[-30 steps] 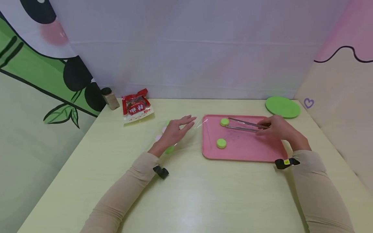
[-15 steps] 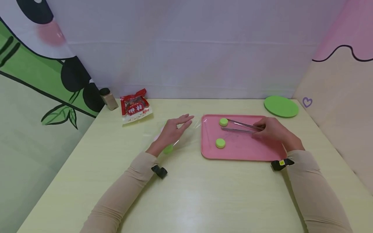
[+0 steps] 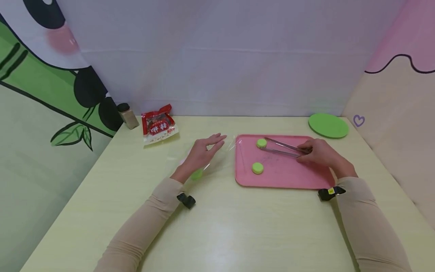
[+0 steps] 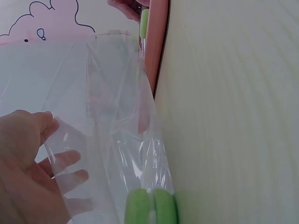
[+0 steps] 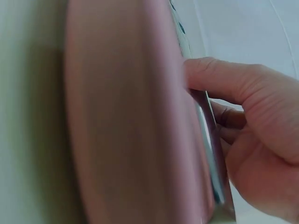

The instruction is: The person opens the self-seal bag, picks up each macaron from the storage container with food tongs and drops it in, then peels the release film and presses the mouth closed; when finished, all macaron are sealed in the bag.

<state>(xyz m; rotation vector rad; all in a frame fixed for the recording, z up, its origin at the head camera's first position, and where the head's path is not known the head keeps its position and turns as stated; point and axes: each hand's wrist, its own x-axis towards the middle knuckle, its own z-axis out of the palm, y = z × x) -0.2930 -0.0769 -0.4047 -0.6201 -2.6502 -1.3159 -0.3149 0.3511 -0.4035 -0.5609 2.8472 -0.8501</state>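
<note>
My right hand (image 3: 317, 152) grips long metal tweezers (image 3: 285, 145) over the pink tray (image 3: 292, 173). Their arms are spread, with the tips right at a green macaron (image 3: 261, 143) near the tray's back left. A second green macaron (image 3: 257, 168) lies closer to the front. To the left, my left hand (image 3: 200, 153) reaches with extended, spread fingers at a clear plastic bag (image 4: 112, 93). Its fingers show through the film at the bag's edge in the left wrist view. Inside the bag is a green macaron (image 4: 152, 207); the hand hides part of the contents.
A red and white snack packet (image 3: 158, 125) and a small jar with a dark lid (image 3: 128, 116) stand at the back left of the table (image 3: 210, 226). At the back right lies a flat green disc (image 3: 328, 125). A printed cloth (image 3: 217, 75) hangs behind.
My right hand has shifted slightly left with the tweezers. Their arms spread wider around the macaron, then narrowed a little. The left hand has barely moved.
</note>
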